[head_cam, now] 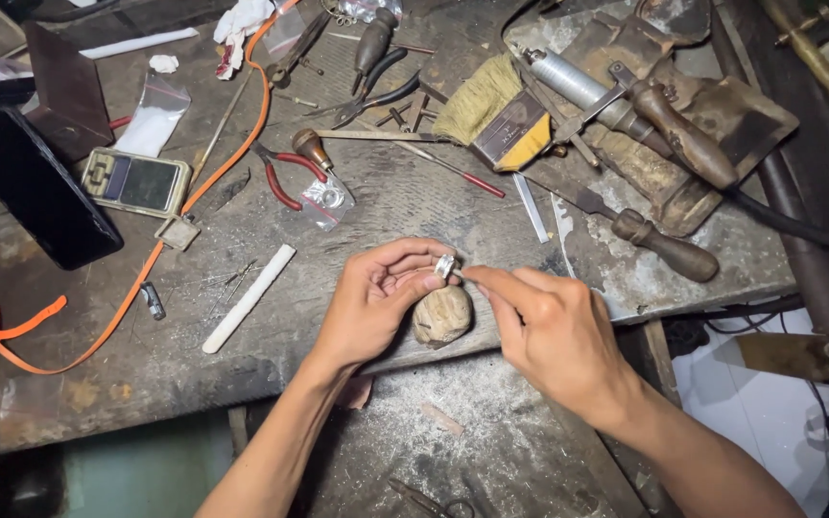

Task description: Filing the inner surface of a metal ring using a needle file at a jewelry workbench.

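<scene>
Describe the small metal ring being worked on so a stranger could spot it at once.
Start at the grey, scarred workbench and find the two bare hands near its front edge. The ring is pinched in the left hand, just above a tan rounded lump, with the right hand reaching its fingers to it. It is the only small shiny silver band there.

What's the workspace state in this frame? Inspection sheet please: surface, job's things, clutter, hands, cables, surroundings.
Surface: worn, stained workbench, dusty and scratched.
Job's things: small silver ring pinched in the left hand; rounded tan lump just below it.
Clutter: red-handled pliers, flat brush, wood-handled tools, white stick, pocket scale, dark phone, small plastic bags.
Hands: left grips the ring; right hand has its fingertips at the ring, holding something too small to tell.
Cables: orange strap across the bench; black hose at right.
Surroundings: pale floor lower right.
</scene>
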